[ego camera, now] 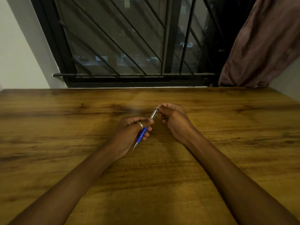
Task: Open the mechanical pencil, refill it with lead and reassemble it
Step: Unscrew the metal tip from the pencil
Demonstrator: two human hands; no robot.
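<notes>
A mechanical pencil (145, 130) with a blue grip, a silver upper barrel and a pointed metal tip lies slanted above the middle of the wooden table (65, 143). The tip points down and towards me, the cap end points away. My left hand (132, 132), with a ring on one finger, is wrapped around the pencil's blue middle. My right hand (172, 117) pinches the small blue-and-white cap end (156, 109) between thumb and fingertips. No lead or lead case can be made out.
A dark barred window (129, 46) runs along the table's far edge. At the far right a brownish curtain (263, 46) hangs down to the tabletop. A pale wall stands at the left.
</notes>
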